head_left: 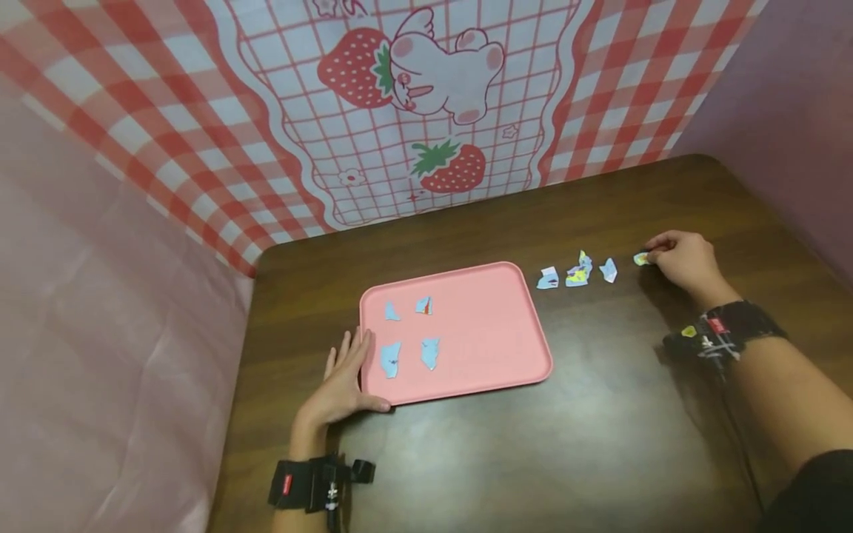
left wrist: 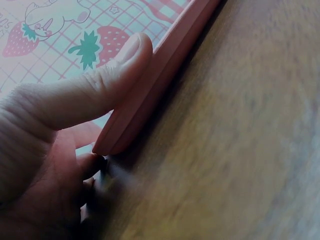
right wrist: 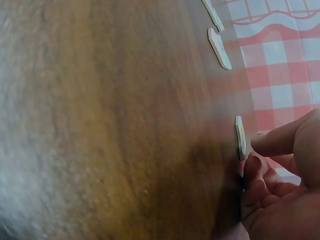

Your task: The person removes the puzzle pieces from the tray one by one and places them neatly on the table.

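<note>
My left hand [head_left: 340,385] rests at the near left corner of a pink tray [head_left: 480,326], fingers spread along its left side. The thumb [left wrist: 125,60] presses on the tray's near rim in the left wrist view. Inside the tray's left half lie several flat, light-blue puzzle pieces [head_left: 429,354]. At the far right, my right hand [head_left: 686,263] pinches the end of a small yellow-and-blue puzzle piece [head_left: 641,258] with thumb and fingertips. In the right wrist view this puzzle piece [right wrist: 240,137] shows edge-on, low at the wooden table top.
Left of the right hand, a white-tipped blue piece [head_left: 609,270], a larger yellow-and-blue piece [head_left: 578,272] and another blue piece [head_left: 548,279] lie in a row on the wooden table [head_left: 466,459]. A checked strawberry cloth [head_left: 426,148] hangs behind the table.
</note>
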Demonstrator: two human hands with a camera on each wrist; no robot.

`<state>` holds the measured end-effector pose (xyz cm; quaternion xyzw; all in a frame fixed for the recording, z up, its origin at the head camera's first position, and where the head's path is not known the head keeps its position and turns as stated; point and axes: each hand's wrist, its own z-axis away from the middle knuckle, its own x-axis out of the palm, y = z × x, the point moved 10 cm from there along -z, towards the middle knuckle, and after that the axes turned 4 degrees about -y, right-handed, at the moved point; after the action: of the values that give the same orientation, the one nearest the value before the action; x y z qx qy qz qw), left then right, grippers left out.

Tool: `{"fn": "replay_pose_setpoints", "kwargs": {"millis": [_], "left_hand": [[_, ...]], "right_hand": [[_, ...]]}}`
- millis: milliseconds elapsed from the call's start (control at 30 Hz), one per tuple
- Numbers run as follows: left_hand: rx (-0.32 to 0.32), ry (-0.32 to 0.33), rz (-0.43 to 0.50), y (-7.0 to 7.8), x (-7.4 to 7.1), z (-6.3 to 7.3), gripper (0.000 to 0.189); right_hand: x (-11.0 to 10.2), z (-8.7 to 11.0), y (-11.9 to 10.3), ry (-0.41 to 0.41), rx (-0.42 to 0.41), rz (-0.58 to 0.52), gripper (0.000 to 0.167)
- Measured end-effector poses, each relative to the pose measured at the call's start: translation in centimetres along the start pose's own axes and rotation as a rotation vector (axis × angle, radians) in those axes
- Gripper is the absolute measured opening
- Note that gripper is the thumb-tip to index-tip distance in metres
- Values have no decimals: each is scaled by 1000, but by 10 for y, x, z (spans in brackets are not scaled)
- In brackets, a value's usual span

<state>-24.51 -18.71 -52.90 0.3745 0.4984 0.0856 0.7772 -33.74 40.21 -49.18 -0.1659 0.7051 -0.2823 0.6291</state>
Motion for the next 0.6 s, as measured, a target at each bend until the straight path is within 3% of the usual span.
{"fn": "replay_pose_setpoints", "kwargs": {"millis": [333,600], "left_hand": [[5,3,10,-1,1,0,134],[13,13,2,-1,0,1,134]], "right_hand": [[2,0,1,-36,12,-25,21],[-21,8,-12,196,12,-81,19]]}}
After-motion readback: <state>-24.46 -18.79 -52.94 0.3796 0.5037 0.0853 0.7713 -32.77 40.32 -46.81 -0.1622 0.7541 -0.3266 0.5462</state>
